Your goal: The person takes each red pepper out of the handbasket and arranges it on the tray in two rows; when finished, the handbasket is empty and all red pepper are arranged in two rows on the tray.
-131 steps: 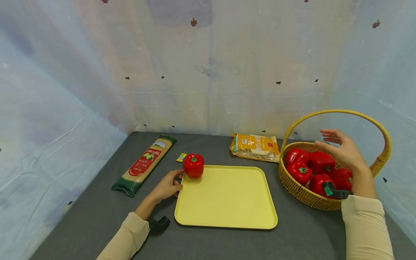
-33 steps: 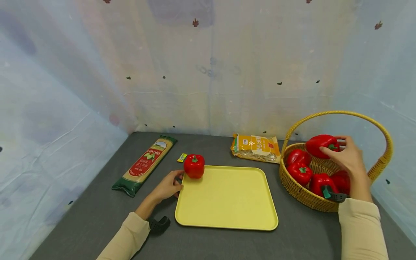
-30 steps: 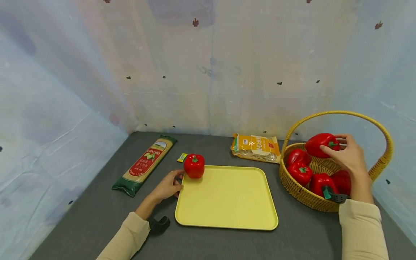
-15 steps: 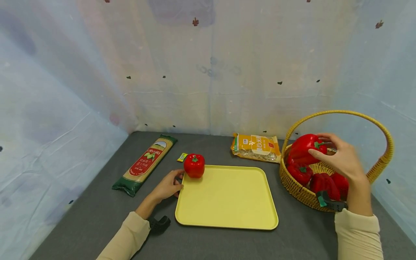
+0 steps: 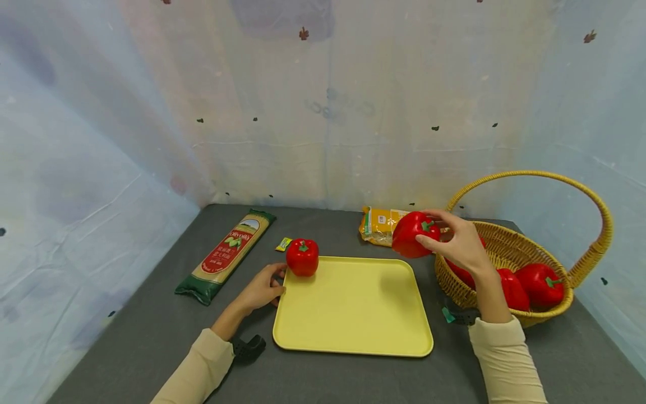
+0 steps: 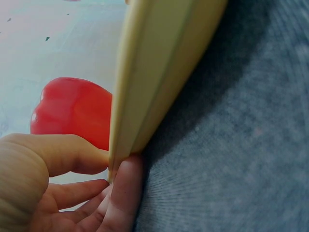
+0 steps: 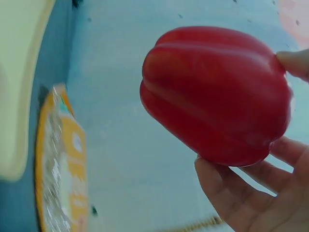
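Left hand (image 5: 261,289) pinches the tray (image 5: 353,308) to its right, likely steadying it; right hand (image 5: 463,242) grips a red pepper (image 5: 410,235) aloft!

Twelve being the tray's (image 5: 353,322) far side, one pepper (image 5: 302,258) sits on its half-past-ten corner, the left hand (image 5: 259,289) at its nine-o'clock edge; a sachet (image 5: 284,244), then a pasta packet (image 5: 227,255), lie off toward ten. Past twelve lies a food bag (image 5: 375,227). The held pepper (image 5: 411,235) hangs between one and two in the right hand (image 5: 461,247), and the basket (image 5: 512,247), with other peppers (image 5: 539,285) in it, stands between two and three.
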Action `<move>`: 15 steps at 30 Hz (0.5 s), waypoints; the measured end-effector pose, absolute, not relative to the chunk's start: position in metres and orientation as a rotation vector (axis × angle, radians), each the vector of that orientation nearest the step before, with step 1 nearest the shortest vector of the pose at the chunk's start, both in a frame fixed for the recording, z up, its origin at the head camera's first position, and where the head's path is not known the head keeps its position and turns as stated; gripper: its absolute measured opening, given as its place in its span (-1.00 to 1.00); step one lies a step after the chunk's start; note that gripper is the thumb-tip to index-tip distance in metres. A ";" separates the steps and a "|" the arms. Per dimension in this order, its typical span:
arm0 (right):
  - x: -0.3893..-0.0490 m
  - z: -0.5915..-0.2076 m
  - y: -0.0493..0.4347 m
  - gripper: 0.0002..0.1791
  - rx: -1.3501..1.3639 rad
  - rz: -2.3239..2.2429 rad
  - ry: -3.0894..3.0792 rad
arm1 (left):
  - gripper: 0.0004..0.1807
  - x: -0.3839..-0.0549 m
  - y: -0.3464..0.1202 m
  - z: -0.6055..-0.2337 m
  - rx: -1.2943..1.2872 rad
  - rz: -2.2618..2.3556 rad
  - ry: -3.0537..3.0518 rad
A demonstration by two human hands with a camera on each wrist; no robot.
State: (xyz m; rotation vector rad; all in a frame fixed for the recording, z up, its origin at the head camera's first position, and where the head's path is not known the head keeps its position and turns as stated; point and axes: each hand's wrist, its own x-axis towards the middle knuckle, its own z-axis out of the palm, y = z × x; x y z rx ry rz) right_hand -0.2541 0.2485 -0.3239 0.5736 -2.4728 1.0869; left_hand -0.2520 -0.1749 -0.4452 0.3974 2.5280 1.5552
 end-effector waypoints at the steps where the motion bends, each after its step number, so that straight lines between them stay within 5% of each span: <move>1: -0.257 -0.326 0.243 -0.43 0.587 1.100 -2.482 | -0.40 -0.253 -0.175 -0.446 0.399 1.562 2.518; 15: -0.280 -0.350 0.171 -0.35 0.684 1.144 -2.659 | -0.40 -0.252 -0.176 -0.447 0.409 1.557 2.516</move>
